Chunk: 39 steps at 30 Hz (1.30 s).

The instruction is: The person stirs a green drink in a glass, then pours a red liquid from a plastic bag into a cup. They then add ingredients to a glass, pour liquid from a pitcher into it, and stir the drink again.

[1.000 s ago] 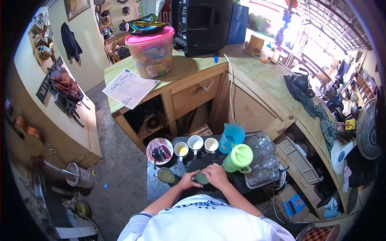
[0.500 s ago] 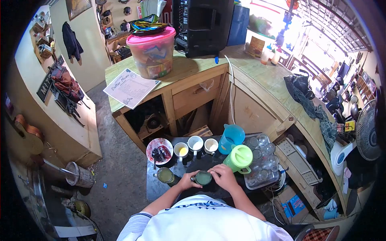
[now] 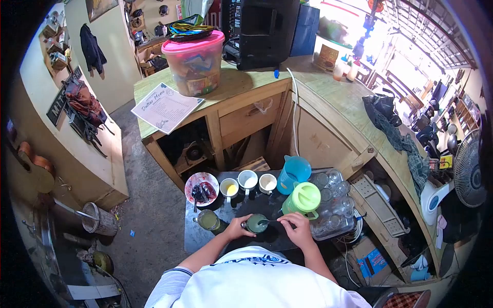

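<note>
My left hand [image 3: 238, 229] is wrapped round the side of a glass mug [image 3: 255, 224] that holds a cloudy green drink. In my right hand [image 3: 297, 226] is the handle of a metal spoon [image 3: 269, 221], its other end dipped into that drink. Left of my left hand stands a second glass mug [image 3: 209, 220] with a yellowish-green drink. Behind the mugs are a bowl [image 3: 188, 186] with dark red contents and three white cups, one a cup [image 3: 229, 197] with something yellow inside. A green lidded pitcher [image 3: 303, 199] stands beside my right hand.
Behind the green pitcher is a blue pitcher [image 3: 295, 174]. A tray [image 3: 325, 235] of several upturned glasses lies at the right of the dark table [image 3: 194, 241]. A wooden counter [image 3: 246, 84] wraps round the far side, bearing a menu sheet [image 3: 165, 108] and a pink-lidded tub [image 3: 195, 72].
The spoon now slants to the right out of the mug, and my right hand has drawn slightly away from the rim. My left hand still holds the mug.
</note>
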Each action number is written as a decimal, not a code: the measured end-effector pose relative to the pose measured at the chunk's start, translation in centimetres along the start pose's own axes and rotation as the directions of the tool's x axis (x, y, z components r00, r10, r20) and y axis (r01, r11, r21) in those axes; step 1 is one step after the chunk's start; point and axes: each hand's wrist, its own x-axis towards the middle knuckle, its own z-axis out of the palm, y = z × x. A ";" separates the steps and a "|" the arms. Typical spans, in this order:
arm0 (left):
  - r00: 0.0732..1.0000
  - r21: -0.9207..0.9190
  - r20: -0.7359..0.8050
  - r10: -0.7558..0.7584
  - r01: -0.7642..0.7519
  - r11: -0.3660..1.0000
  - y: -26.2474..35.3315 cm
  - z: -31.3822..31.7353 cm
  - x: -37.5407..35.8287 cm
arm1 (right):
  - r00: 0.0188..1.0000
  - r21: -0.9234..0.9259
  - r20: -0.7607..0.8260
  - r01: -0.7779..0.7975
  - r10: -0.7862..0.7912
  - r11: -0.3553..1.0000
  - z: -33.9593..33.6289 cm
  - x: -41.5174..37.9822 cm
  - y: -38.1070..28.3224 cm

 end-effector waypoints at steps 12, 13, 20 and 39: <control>0.998 0.007 -0.039 -0.059 0.059 0.998 0.3 -1.2 -5.1 | 0.839 0.748 0.056 -0.394 0.541 0.535 1.4 -0.7 2.2; 0.997 0.007 -0.040 -0.062 0.062 0.998 -0.1 -1.3 -6.0 | 0.803 0.801 0.111 -0.421 0.586 0.426 1.4 -0.7 2.0; 0.971 -0.006 -0.144 -0.193 0.194 0.981 0.2 -4.0 -12.4 | 0.725 0.832 0.245 -0.499 0.644 0.245 2.4 -0.5 1.7; 0.902 0.115 -0.318 -0.292 0.342 0.932 0.7 -9.0 -17.0 | 0.693 0.795 0.331 -0.570 0.640 0.206 3.1 0.1 2.3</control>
